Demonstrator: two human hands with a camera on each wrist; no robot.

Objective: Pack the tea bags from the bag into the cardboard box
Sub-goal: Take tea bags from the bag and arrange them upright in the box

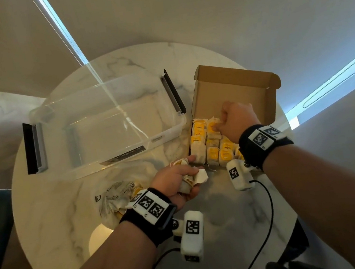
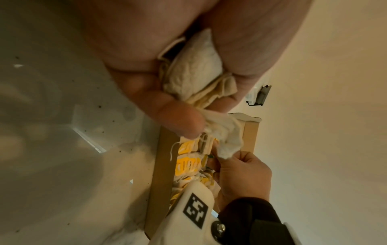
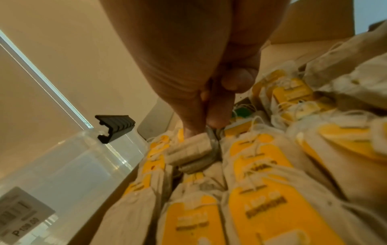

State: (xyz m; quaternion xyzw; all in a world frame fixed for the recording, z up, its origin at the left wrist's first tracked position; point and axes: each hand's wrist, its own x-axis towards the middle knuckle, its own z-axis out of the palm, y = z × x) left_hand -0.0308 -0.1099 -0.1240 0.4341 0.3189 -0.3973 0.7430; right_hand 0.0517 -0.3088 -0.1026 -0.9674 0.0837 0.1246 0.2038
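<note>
An open cardboard box (image 1: 233,88) sits at the table's right, its lid standing up behind. Rows of tea bags (image 1: 212,146) with yellow tags fill its near half. My right hand (image 1: 232,119) reaches into the box, and its thumb and fingers (image 3: 209,116) pinch a tea bag (image 3: 188,149) between the rows. My left hand (image 1: 177,178) hovers just in front of the box and grips a bunch of pale tea bags (image 2: 199,69). A clear plastic bag (image 1: 117,194) with more tea bags lies on the table left of that hand.
A large clear plastic storage tub (image 1: 104,125) with black latches stands to the left of the box, close against it. All of this rests on a round marble table (image 1: 58,203). A black cable (image 1: 267,212) trails over the near edge.
</note>
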